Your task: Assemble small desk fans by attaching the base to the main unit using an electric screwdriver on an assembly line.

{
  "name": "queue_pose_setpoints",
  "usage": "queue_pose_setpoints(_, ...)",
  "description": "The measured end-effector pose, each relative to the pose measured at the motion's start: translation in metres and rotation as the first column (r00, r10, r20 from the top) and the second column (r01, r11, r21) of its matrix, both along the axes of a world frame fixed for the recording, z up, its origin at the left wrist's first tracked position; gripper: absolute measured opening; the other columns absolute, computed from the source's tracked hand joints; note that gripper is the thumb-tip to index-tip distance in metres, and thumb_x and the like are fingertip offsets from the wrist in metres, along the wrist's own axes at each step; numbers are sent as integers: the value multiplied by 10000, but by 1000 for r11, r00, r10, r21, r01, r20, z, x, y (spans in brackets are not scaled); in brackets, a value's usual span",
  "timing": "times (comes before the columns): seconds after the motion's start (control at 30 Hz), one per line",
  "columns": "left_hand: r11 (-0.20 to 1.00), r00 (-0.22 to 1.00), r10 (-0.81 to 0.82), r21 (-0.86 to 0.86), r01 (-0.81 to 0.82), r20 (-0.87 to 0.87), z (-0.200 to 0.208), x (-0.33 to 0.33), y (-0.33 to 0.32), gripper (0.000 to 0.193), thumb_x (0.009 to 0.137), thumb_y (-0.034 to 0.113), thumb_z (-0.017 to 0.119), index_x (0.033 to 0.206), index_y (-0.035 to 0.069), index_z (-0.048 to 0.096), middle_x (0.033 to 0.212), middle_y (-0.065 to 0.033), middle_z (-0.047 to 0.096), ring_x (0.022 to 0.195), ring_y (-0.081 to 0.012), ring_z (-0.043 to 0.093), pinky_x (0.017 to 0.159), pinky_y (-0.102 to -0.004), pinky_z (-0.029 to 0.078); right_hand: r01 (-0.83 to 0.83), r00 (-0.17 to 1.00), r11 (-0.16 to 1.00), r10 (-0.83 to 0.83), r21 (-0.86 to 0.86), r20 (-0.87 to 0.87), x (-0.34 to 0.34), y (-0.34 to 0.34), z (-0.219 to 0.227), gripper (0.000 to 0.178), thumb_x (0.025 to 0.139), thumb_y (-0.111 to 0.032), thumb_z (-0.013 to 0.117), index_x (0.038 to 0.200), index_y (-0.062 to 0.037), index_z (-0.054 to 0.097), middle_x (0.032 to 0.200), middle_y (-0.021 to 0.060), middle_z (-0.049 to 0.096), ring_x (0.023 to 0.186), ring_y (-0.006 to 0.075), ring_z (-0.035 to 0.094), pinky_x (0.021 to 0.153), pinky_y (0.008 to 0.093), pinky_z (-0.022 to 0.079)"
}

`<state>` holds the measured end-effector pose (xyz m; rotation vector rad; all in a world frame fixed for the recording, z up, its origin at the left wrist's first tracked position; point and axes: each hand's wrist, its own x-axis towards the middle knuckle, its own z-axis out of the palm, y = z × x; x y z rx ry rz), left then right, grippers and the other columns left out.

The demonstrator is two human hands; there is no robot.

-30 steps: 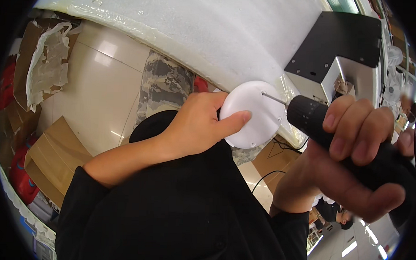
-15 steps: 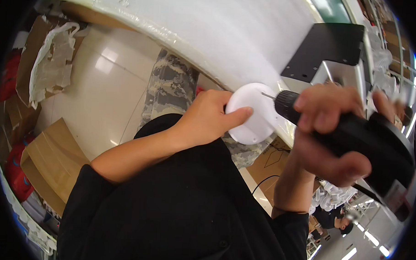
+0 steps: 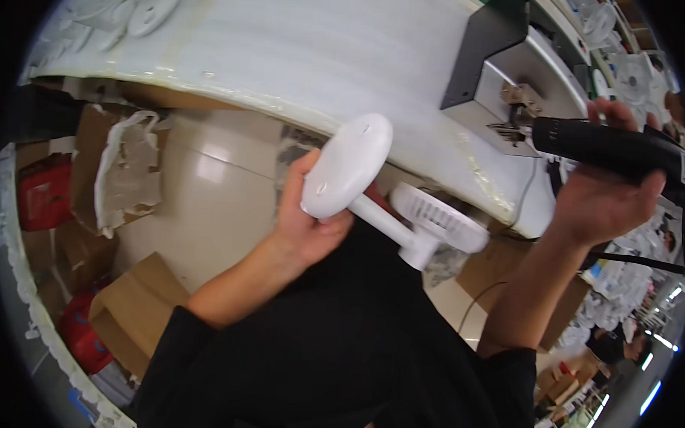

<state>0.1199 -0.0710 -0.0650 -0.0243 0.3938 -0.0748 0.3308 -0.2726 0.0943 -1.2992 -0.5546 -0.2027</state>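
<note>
My left hand (image 3: 308, 232) grips a small white desk fan (image 3: 348, 169) just under its round base. The base is tilted up. A short stem runs to a round, slotted head (image 3: 442, 217) at the bench's front edge. In my right hand (image 3: 607, 204) is a black power screwdriver (image 3: 609, 144), my fingers wrapped round its body. Its front end points left at the metal outlet (image 3: 516, 107) of a screw feeder (image 3: 491, 76) with a black cover. Whether the bit touches the outlet I cannot tell.
Several white round plastic parts (image 3: 153, 7) lie at the far left of the white-covered workbench (image 3: 288, 46). Below stand an open carton with torn plastic (image 3: 136, 177) and a brown cardboard box (image 3: 139, 309). A black cable (image 3: 635, 260) runs right. Another person (image 3: 609, 344) is at lower right.
The screwdriver has moved away from the fan's base and over to the screw feeder. My left hand has shifted left and tilted the fan, so its stem and slotted head now show.
</note>
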Motion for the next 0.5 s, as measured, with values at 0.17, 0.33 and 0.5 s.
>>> queue_pose_setpoints(0.17,976,980,34,-218,10,198,-12,-7,-5,427,934,407,477,1113,29,567,811,-60,629,436,-86,421,318,-213,302,299,947,856,-212,-422,241,-9,-21,-2,723,942,-567,327,1400,-8,362,1232,211,579,1129,287,577,968,367,421)
queue_pose_setpoints(0.33,982,998,48,-183,-42,31,11,-18,-3,406,941,410,456,1043,33,568,779,-70,585,459,-110,438,361,-230,374,117,914,518,-390,-848,-112,-81,-38,20,373,882,-304,549,972,35,675,797,95,664,609,129,557,586,224,419)
queue_pose_setpoints(0.5,955,993,-71,281,94,-91,16,-45,10,410,935,391,446,1086,24,551,785,-79,577,556,-148,493,523,-261,451,-612,742,560,163,-558,-651,-136,9,-10,300,694,-211,779,813,36,658,610,47,602,488,132,509,496,228,406)
